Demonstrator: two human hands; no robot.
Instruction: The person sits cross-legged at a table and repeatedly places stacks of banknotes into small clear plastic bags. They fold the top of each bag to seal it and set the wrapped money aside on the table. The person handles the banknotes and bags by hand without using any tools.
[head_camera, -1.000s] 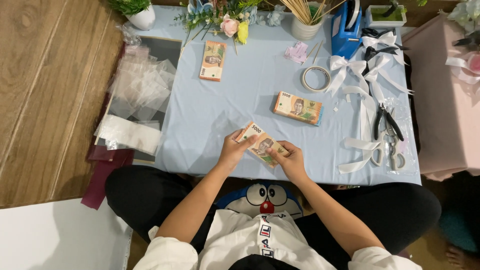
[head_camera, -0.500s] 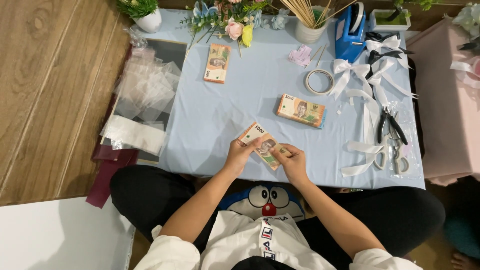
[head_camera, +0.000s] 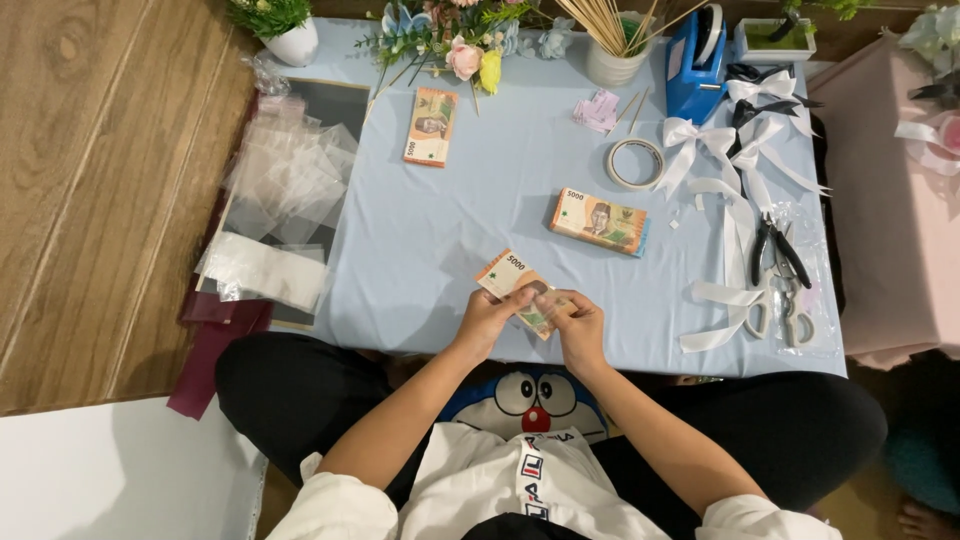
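Note:
My left hand (head_camera: 487, 320) and my right hand (head_camera: 576, 325) both hold a small stack of orange-brown banknotes (head_camera: 506, 276) just above the near edge of the pale blue table (head_camera: 440, 250). The notes tilt up to the left, and my fingers cover their lower right part. A second bundle of the same banknotes (head_camera: 600, 221) lies flat on the table a little beyond my right hand. A third bundle (head_camera: 431, 126) lies farther back on the left, near the flowers.
A tape roll (head_camera: 635, 162), white ribbon bows (head_camera: 720, 150), pliers (head_camera: 778, 250) and scissors (head_camera: 785, 312) lie on the right. A blue tape dispenser (head_camera: 695, 62), a cup of sticks (head_camera: 615, 50) and artificial flowers (head_camera: 460, 35) line the back edge. Clear plastic sleeves (head_camera: 280, 190) lie left.
The camera view has shifted slightly. My hands have drawn a little closer together on the banknotes, which stay in about the same place.

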